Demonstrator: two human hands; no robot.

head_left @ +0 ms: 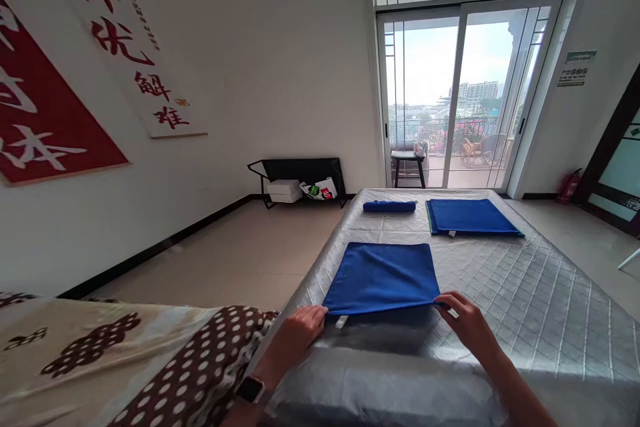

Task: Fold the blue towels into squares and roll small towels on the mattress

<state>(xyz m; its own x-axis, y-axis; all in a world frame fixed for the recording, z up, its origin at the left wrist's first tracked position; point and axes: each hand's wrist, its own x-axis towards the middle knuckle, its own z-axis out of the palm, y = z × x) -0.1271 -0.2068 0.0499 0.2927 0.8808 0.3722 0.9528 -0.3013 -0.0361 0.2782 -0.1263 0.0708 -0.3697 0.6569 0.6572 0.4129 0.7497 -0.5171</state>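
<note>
Steadying a blue cloth at its near corners

The right fingers (443, 300) are pinching the near-right corner of the blue cloth (385, 273), closing with no visible gap at the fabric. The left fingers (319, 313) are meeting the near-left corner, bunched together; the thumb is hiding, so I cannot tell how firmly they are gripping. Between the hands, the cloth is lying nearly flat, with slight creases running across it, and a white tag (342, 322) is poking out below the near edge by the left hand.

The step in hand seems to be straightening that edge. The next move is probably calling for even tension at both corners, so the layers are not slipping or skewing.

Farther out, the silver quilted cover (530, 293) is lying beneath everything. Beyond the cloth, a rolled blue bundle (389, 206) is resting left of a flat blue stack (470, 215), well apart from the fingers.
</note>
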